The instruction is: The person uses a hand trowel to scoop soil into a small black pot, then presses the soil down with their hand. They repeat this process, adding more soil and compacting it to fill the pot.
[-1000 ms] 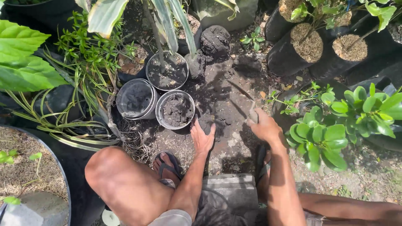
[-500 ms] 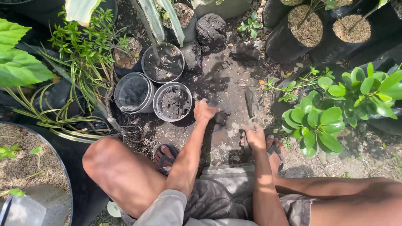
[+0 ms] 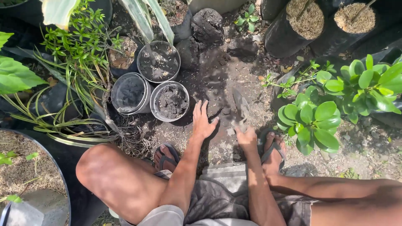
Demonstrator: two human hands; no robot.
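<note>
Dark bare soil [image 3: 217, 79] fills the centre, ringed by potted plants. Left of centre, a soil-filled pot [image 3: 169, 101]. Beside it the left hand [image 3: 202, 122] lies flat, fingers spread, empty. The right hand [image 3: 246, 136] grips a trowel [image 3: 241, 104], handle hidden.

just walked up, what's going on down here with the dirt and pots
A person sits low on the ground among potted plants, working a patch of dark soil. The left hand lies flat and open on the soil, beside a small pot part-filled with soil. The right hand grips the handle of a trowel whose blade points into the dirt. Another pot of soil and an almost empty one stand just beyond.
</note>
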